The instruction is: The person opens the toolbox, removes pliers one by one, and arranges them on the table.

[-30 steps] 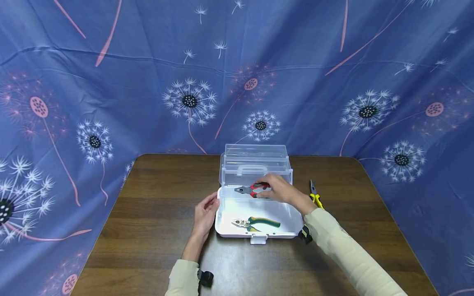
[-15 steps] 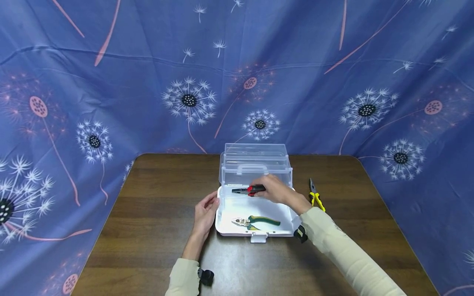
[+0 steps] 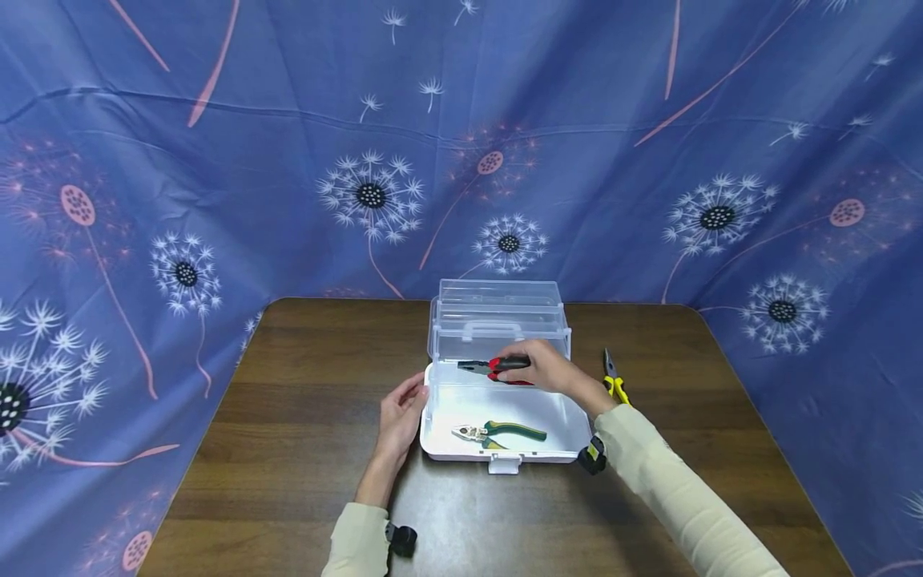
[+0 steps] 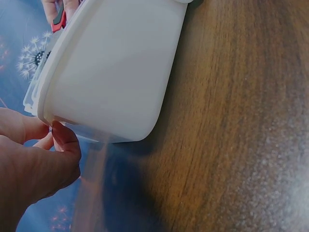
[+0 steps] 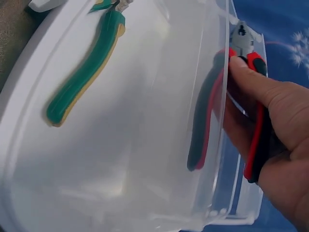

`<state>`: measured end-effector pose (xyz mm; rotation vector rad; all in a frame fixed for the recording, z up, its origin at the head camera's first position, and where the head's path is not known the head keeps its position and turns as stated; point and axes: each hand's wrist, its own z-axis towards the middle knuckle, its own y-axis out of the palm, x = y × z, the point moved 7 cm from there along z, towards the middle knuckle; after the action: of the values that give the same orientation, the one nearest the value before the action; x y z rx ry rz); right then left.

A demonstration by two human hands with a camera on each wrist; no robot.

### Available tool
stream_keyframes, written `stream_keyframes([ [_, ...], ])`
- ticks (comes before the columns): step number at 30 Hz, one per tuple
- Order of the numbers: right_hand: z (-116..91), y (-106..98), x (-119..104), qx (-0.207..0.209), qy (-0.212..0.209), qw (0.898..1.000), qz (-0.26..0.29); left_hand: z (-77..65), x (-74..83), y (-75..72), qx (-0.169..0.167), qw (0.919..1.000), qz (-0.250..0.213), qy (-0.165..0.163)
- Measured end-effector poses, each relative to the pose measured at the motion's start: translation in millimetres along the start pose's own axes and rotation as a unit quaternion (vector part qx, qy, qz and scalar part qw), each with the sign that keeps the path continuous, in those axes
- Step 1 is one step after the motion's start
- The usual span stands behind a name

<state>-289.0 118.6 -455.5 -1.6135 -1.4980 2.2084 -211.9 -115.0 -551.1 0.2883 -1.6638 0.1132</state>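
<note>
A white toolbox (image 3: 461, 403) stands on the table with its see-through lid (image 3: 497, 295) raised at the back. My left hand (image 3: 399, 421) pinches the box's left rim; in the left wrist view its thumb and fingers meet at the box corner (image 4: 116, 63). My right hand (image 3: 548, 367) holds black-and-red pliers (image 3: 476, 367) by the handles, over the rear of the box at the clear tray (image 5: 217, 193). Their jaws point left, and one handle shows through the tray wall in the right wrist view. Green-handled combination pliers (image 3: 515, 430) lie inside the box near its front.
Yellow-handled long-nose pliers (image 3: 610, 369) lie on the table right of the box, partly hidden by my right forearm. A white latch (image 3: 504, 464) sticks out at the box front. Blue dandelion-print cloth (image 3: 288, 160) hangs behind the wooden table (image 3: 288, 449).
The black-and-red pliers have turned in my right hand's grip, first edge-on, then tilted with the handles spread. They remain over the rear of the box. My left hand has stayed put.
</note>
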Motion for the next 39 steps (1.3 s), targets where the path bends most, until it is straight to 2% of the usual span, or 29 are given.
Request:
stream_keyframes([
  [4, -7.0, -6.3, 9.7, 0.026, 0.012, 0.999, 0.042, -2.0, 1.7, 2.1, 0.0, 1.0, 0.005, 0.0],
  [9, -17.2, -16.8, 17.0, 0.076, 0.019, 0.995, 0.067, -2.2, 1.8, 2.2, 0.0, 1.0, 0.001, -0.001],
  [15, -31.3, -29.5, 28.9, 0.128, 0.051, 0.982, 0.128, -2.3, 1.2, 1.3, 0.001, 1.0, 0.0, -0.004],
  [20, -44.3, -46.2, 38.4, 0.183, 0.099, 0.963, 0.173, -2.8, 1.0, 0.8, 0.005, 0.9999, 0.008, -0.006],
  [24, -55.5, -57.6, 45.2, 0.212, 0.108, 0.936, 0.259, -3.0, 1.1, 1.0, 0.005, 0.9999, 0.007, -0.006],
  [27, -66.2, -63.5, 49.4, 0.218, 0.106, 0.917, 0.316, -3.3, 1.1, 0.8, 0.007, 0.9999, 0.008, -0.006],
  [33, -96.4, -71.7, 63.6, 0.233, 0.125, 0.893, 0.364, -2.5, 0.4, 0.4, 0.008, 0.9999, 0.013, -0.006],
  [39, -131.8, -77.1, 82.2, 0.254, 0.13, 0.876, 0.389, -2.0, 1.2, 1.0, 0.007, 0.9998, 0.016, 0.0],
])
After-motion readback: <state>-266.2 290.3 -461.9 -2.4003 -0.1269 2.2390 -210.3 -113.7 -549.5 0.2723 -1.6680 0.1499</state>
